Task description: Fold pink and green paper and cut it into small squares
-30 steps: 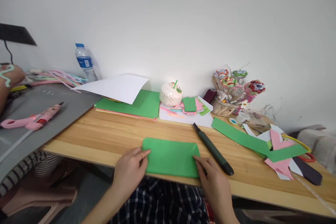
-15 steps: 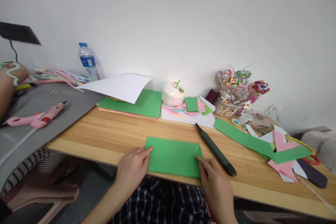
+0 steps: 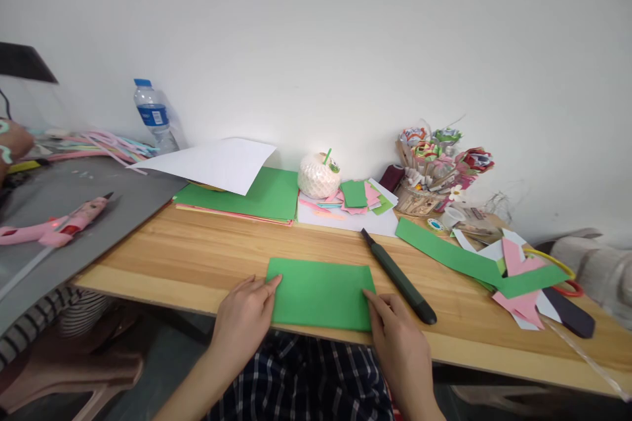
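A rectangle of green paper (image 3: 320, 296) lies at the table's front edge between my two hands. My left hand (image 3: 247, 310) pinches its left edge, thumb and index finger near the upper left corner. At the right edge, my right hand (image 3: 397, 335) has its index finger on the paper, with the thumb hidden. The paper looks flat, and its lower edge seems layered. Just beyond my right hand lies a long dark green tool (image 3: 399, 279) with a flat black tip, apart from the paper.
Behind are green sheets (image 3: 266, 194) under a curled white sheet (image 3: 212, 161), a foam-netted round object (image 3: 319, 176) and paper scraps (image 3: 354, 194). Offcuts (image 3: 523, 276) and paper flowers (image 3: 444, 151) stand right. Left, a pink glue gun (image 3: 64, 223), water bottle (image 3: 154, 115) and another person's hand (image 3: 17, 141).
The view has shifted slightly, so most things sit a little further left. The raised upper right corner of the green paper now lies flatter. Both hands keep their places at its edges.
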`<move>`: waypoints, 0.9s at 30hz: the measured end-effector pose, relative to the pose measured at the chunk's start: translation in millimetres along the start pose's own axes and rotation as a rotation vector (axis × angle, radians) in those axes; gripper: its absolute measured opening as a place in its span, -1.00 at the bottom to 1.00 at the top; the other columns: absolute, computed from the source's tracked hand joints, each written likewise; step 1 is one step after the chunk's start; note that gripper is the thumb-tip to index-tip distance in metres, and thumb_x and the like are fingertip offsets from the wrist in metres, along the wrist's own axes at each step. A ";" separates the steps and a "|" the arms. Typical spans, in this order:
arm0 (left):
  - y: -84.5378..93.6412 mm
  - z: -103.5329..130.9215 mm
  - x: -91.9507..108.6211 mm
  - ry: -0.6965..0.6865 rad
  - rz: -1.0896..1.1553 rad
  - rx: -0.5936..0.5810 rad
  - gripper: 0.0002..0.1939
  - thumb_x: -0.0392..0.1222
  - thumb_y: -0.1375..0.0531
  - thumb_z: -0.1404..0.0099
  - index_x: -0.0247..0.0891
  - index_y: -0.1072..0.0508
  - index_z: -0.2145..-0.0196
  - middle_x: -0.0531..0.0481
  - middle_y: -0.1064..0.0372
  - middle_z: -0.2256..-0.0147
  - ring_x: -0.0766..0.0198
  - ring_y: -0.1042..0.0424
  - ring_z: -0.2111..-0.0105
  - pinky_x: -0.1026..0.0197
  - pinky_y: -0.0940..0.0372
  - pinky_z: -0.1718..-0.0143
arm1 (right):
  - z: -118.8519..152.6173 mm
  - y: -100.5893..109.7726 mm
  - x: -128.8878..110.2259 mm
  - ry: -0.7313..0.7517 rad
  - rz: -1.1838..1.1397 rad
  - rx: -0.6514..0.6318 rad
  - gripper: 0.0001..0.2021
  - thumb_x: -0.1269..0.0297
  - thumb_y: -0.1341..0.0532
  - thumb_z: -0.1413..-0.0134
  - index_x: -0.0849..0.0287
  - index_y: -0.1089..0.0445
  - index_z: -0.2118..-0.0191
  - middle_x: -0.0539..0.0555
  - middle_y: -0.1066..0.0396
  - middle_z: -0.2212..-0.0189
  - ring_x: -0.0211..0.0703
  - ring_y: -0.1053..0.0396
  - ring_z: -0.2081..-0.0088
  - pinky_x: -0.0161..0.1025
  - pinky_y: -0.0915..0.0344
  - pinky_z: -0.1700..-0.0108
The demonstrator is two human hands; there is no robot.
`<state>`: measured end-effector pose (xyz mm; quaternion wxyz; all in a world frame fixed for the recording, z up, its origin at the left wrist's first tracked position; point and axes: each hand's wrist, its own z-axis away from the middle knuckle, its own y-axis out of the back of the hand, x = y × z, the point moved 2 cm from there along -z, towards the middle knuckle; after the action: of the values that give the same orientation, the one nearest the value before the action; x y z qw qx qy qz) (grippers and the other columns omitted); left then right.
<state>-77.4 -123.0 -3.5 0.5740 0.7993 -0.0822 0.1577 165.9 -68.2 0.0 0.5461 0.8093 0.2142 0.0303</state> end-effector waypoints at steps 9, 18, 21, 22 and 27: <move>-0.4 0.5 -0.8 -0.066 0.041 0.060 -0.62 -0.28 0.07 -0.28 -0.24 -0.50 0.13 -0.05 -0.51 0.27 0.15 -0.49 0.31 0.03 -0.31 0.06 | 0.6 0.7 -0.4 0.004 0.012 -0.004 -0.65 0.22 0.11 -0.24 0.13 -0.39 0.13 0.04 -0.39 0.34 -0.23 -0.37 0.47 -0.32 -0.11 0.58; -0.3 0.4 -0.5 -0.089 0.030 0.097 -0.65 -0.30 0.03 -0.25 -0.18 -0.50 0.15 0.00 -0.51 0.28 0.21 -0.49 0.32 0.09 -0.31 0.05 | 1.7 0.8 -1.5 0.079 0.129 0.051 -0.65 0.27 0.11 -0.24 0.17 -0.38 0.09 0.05 -0.37 0.36 -0.26 -0.33 0.54 -0.31 -0.09 0.62; 0.9 -0.5 1.5 -0.061 0.016 0.077 -0.66 -0.32 0.00 -0.24 -0.20 -0.51 0.15 -0.01 -0.51 0.26 0.19 -0.49 0.30 0.08 -0.30 0.04 | 1.8 1.0 -1.8 0.103 0.144 0.088 -0.63 0.26 0.12 -0.24 0.17 -0.39 0.10 0.05 -0.37 0.37 -0.27 -0.32 0.56 -0.31 -0.08 0.63; 1.9 -1.0 2.3 -0.043 0.011 0.061 -0.66 -0.33 0.00 -0.23 -0.21 -0.51 0.15 -0.02 -0.51 0.26 0.18 -0.49 0.29 0.07 -0.30 0.03 | 1.9 1.0 -1.9 0.105 0.146 0.095 -0.63 0.26 0.13 -0.24 0.18 -0.39 0.11 0.05 -0.37 0.37 -0.27 -0.32 0.57 -0.31 -0.08 0.64; 7.6 -3.9 6.2 0.032 0.014 -0.028 -0.65 -0.37 -0.01 -0.22 -0.16 -0.50 0.14 0.02 -0.51 0.25 0.18 -0.49 0.27 0.08 -0.28 0.03 | 3.2 0.3 -1.9 0.107 0.138 0.112 -0.62 0.26 0.13 -0.25 0.20 -0.38 0.10 0.07 -0.37 0.37 -0.27 -0.33 0.54 -0.32 -0.09 0.63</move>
<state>-74.7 -121.6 6.6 0.5851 0.7882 -0.0806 0.1732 165.2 -71.8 -0.7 0.4845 0.8485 0.1882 0.0993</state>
